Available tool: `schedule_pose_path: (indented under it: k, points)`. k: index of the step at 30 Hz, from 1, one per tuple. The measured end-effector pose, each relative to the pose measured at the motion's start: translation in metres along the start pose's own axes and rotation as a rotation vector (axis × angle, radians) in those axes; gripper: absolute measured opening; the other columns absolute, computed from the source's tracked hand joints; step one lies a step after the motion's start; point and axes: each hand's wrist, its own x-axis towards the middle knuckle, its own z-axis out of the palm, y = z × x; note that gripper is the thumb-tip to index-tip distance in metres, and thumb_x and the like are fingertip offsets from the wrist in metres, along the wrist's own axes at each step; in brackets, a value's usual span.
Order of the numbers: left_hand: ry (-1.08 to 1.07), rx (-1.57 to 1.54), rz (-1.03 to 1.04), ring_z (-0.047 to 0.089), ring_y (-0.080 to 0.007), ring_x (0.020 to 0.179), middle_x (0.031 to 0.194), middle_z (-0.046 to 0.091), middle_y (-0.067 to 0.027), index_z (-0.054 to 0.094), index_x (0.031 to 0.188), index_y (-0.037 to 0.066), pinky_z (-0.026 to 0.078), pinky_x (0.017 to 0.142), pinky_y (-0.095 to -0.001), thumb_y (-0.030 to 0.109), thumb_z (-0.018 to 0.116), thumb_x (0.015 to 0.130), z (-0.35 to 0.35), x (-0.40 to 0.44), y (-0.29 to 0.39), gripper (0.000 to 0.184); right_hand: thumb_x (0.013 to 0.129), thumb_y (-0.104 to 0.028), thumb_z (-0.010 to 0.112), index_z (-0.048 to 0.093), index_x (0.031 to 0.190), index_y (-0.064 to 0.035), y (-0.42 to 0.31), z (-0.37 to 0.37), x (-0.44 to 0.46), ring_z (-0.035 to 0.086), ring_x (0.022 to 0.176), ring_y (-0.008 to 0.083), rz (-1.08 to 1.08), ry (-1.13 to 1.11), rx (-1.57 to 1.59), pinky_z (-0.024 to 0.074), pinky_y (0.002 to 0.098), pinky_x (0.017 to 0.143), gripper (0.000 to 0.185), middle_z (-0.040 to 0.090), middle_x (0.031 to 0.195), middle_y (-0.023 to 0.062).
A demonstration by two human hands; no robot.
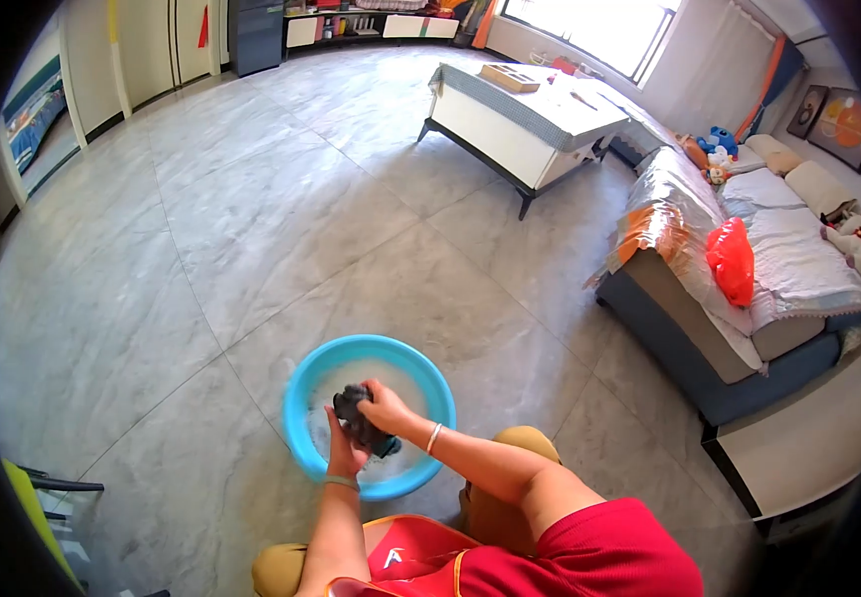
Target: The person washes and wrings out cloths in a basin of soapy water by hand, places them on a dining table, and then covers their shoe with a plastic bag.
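Note:
A dark, bunched-up cloth point(359, 423) with a small teal patch at its lower end is held over a round blue basin point(438, 383). My left hand point(345, 450) grips it from the left and below. From the right, my right hand point(384, 406) closes around its upper part. Cloudy, sudsy water point(323, 383) fills part of the basin beneath both hands. The cloth's exact kind is hard to make out.
The basin stands on a grey tiled floor point(281, 249). To the right is a covered sofa point(669, 318) with a red plastic bag point(731, 262). A cloth-topped table point(495, 119) stands farther back. A green chair point(27, 517) is at lower left.

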Motion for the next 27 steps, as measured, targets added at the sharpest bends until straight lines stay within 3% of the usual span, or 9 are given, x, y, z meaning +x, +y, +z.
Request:
schedule_pose_path:
  k: [6, 8, 10, 13, 17, 20, 21, 25, 27]
  points:
    - [-0.003, -0.013, 0.046, 0.054, -0.0249, 0.101, 0.112, 0.054, -0.0098, 0.050, 0.112, 0.008, 0.043, 0.088, -0.0407, 0.051, 0.043, 0.084, -0.010, 0.013, -0.009, 0.052, 0.077, -0.027, 0.049, 0.061, 0.095, -0.0014, -0.001, -0.009, -0.002, 0.057, 0.089, 0.0350, -0.170, -0.457, -0.272, 0.0441, 0.0406, 0.080, 0.033, 0.060, 0.093, 0.0209]
    - [0.124, 0.055, 0.189, 0.055, -0.0253, 0.098, 0.109, 0.056, -0.0103, 0.051, 0.110, 0.007, 0.045, 0.086, -0.0410, 0.044, 0.042, 0.086, -0.011, 0.016, -0.011, 0.046, 0.078, -0.032, 0.049, 0.064, 0.089, -0.0024, 0.020, -0.009, 0.019, 0.058, 0.088, 0.0342, 0.017, -0.030, -0.249, 0.0442, 0.0400, 0.080, 0.035, 0.061, 0.092, 0.0203]
    - [0.026, 0.007, 0.157, 0.056, -0.0256, 0.097, 0.104, 0.058, -0.0109, 0.051, 0.109, 0.006, 0.045, 0.086, -0.0414, 0.038, 0.043, 0.086, 0.003, 0.016, -0.005, 0.041, 0.082, -0.041, 0.044, 0.060, 0.104, -0.0052, 0.036, -0.012, 0.026, 0.057, 0.092, 0.0328, 0.115, -0.022, -0.084, 0.0436, 0.0400, 0.083, 0.044, 0.060, 0.100, 0.0194]
    - [0.049, -0.009, 0.157, 0.056, -0.0248, 0.096, 0.103, 0.059, -0.0111, 0.052, 0.108, 0.005, 0.045, 0.087, -0.0393, 0.039, 0.047, 0.084, 0.035, 0.008, -0.005, 0.042, 0.089, -0.055, 0.023, 0.039, 0.126, -0.0075, 0.023, -0.018, 0.014, 0.050, 0.108, 0.0276, 0.798, -0.197, 0.460, 0.0399, 0.0419, 0.090, 0.063, 0.049, 0.119, 0.0155]
    - [0.297, 0.237, 0.352, 0.058, -0.0233, 0.088, 0.097, 0.058, -0.0097, 0.054, 0.102, 0.004, 0.048, 0.079, -0.0367, 0.044, 0.053, 0.081, 0.017, 0.020, -0.017, 0.045, 0.079, -0.069, 0.029, 0.040, 0.125, -0.0072, 0.021, -0.003, -0.003, 0.050, 0.108, 0.0270, 0.594, -0.381, 1.087, 0.0405, 0.0410, 0.089, 0.078, 0.049, 0.119, 0.0148]
    - [0.387, 0.510, 0.485, 0.058, -0.0216, 0.081, 0.091, 0.058, -0.0079, 0.054, 0.100, 0.004, 0.048, 0.071, -0.0349, 0.050, 0.054, 0.078, 0.010, 0.018, -0.011, 0.051, 0.075, -0.067, 0.045, 0.042, 0.122, -0.0080, 0.016, -0.003, -0.010, 0.052, 0.104, 0.0251, 0.588, -0.532, 0.872, 0.0426, 0.0399, 0.087, 0.075, 0.051, 0.115, 0.0134]
    - [0.337, 0.495, 0.397, 0.058, -0.0213, 0.081, 0.091, 0.058, -0.0076, 0.054, 0.100, 0.004, 0.048, 0.072, -0.0347, 0.052, 0.055, 0.078, 0.008, 0.015, -0.004, 0.052, 0.075, -0.056, 0.057, 0.048, 0.114, -0.0077, -0.003, -0.013, -0.018, 0.056, 0.093, 0.0224, 0.526, -0.541, 0.811, 0.0471, 0.0383, 0.078, 0.062, 0.055, 0.104, 0.0104]
    - [0.301, 0.588, 0.073, 0.058, -0.0195, 0.073, 0.084, 0.058, -0.0052, 0.053, 0.098, 0.004, 0.048, 0.066, -0.0323, 0.060, 0.047, 0.079, 0.032, -0.003, 0.017, 0.059, 0.078, -0.039, 0.059, 0.059, 0.090, -0.0098, 0.022, -0.002, -0.012, 0.057, 0.059, 0.0150, 0.611, -0.631, 0.815, 0.0447, 0.0277, 0.046, 0.032, 0.060, 0.076, 0.0048]
    - [0.213, 0.637, -0.144, 0.058, -0.0172, 0.073, 0.083, 0.059, -0.0026, 0.052, 0.103, 0.008, 0.048, 0.065, -0.0290, 0.068, 0.042, 0.075, 0.063, -0.018, 0.033, 0.068, 0.078, -0.038, 0.058, 0.059, 0.086, -0.0091, 0.011, -0.014, -0.013, 0.055, 0.056, 0.0150, 0.629, -0.681, 0.902, 0.0432, 0.0267, 0.045, 0.030, 0.059, 0.076, 0.0055]
